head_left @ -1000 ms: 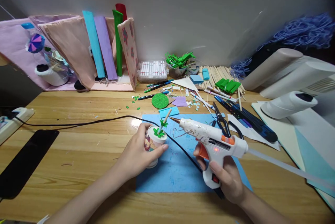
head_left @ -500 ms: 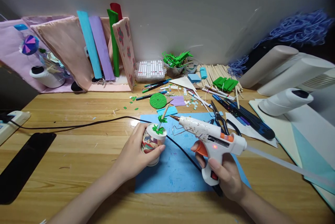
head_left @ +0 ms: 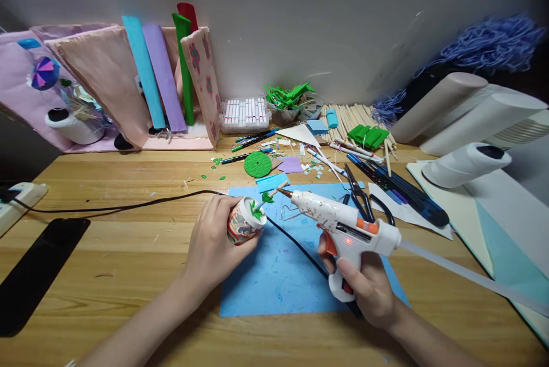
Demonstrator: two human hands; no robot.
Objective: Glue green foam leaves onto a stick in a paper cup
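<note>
My left hand (head_left: 214,235) is wrapped round a small patterned paper cup (head_left: 244,223), tilted to the right. From the cup's white top a thin stick (head_left: 280,188) sticks out, with green leaves (head_left: 267,198) partway along it and more at its base. In my right hand (head_left: 369,284) is a white hot glue gun (head_left: 338,221), its orange trigger under my fingers and a small red light glowing. The gun's metal nozzle points left at the stick's end; whether they touch I cannot tell. A long clear glue stick (head_left: 463,275) trails from its back.
Under my hands lies a blue sheet (head_left: 283,275). Scissors (head_left: 359,192), a green disc (head_left: 258,164), pens and paper scraps lie behind it. A black cord (head_left: 171,198) crosses the table on the left, near a black phone (head_left: 43,275). Paper rolls (head_left: 440,107) stand at right.
My left hand has tipped the cup to the right, so the stick leans over with its end by the nozzle. The glue gun has barely moved.
</note>
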